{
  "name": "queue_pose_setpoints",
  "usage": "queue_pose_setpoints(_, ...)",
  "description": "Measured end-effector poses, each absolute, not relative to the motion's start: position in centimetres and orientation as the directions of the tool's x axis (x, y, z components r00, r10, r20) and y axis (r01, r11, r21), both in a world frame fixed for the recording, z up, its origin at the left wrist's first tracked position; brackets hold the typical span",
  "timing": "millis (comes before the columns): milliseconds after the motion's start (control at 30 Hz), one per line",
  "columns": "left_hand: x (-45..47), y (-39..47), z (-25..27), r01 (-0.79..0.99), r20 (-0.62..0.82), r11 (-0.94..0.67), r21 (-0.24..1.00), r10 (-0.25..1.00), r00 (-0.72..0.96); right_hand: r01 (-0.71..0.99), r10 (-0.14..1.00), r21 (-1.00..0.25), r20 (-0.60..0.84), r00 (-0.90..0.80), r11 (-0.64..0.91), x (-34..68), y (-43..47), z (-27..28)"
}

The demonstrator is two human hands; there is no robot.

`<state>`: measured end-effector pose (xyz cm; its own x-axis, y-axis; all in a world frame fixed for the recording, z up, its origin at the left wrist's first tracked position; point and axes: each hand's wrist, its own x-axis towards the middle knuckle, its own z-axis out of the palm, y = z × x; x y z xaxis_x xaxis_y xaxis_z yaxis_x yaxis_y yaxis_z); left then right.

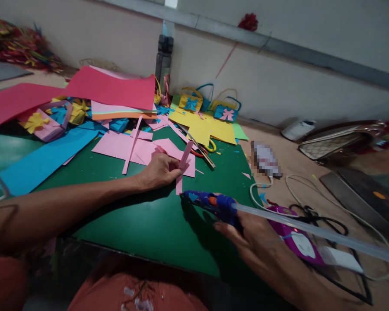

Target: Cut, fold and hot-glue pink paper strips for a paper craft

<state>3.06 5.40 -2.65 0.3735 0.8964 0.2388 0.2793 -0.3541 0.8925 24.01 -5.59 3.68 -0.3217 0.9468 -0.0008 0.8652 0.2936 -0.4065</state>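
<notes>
My left hand (160, 171) pinches a narrow pink paper strip (186, 154) over the green board. The strip's lower end hangs below my fingers, close to the nozzle of a blue hot glue gun (210, 202). My right hand (246, 237) is wrapped around the glue gun's handle. A long clear glue stick (298, 220) sticks out of the gun's back toward the right. Behind my left hand lie cut pink paper pieces (116, 144) and another pink strip (132, 147). Scissors with red and yellow handles (210, 146) rest by them, partly covered by paper.
Small paper baskets with bows (227, 113) stand at the back near yellow sheets (197, 127). Red sheets (113, 88) and a blue sheet (48, 160) lie left. A purple power strip (283, 211) with cables is at right, beside a white cylindrical object (298, 129) and a bag (340, 138).
</notes>
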Motion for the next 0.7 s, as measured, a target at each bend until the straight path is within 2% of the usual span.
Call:
queue_pose_setpoints(300,3.1,5.4,-2.7,0.338,0.261,-0.384,0.859,0.897,0.356,0.846,0.938,-0.433,-0.004,-0.346,0.310,24.6,-5.4,3.6)
queue_pose_setpoints(700,3.2,5.3,-2.6,0.301,0.234,-0.350,0.887,0.903,0.360,0.883,0.949,-0.382,-0.046,-0.312,0.272,23.8,-5.2,3.5)
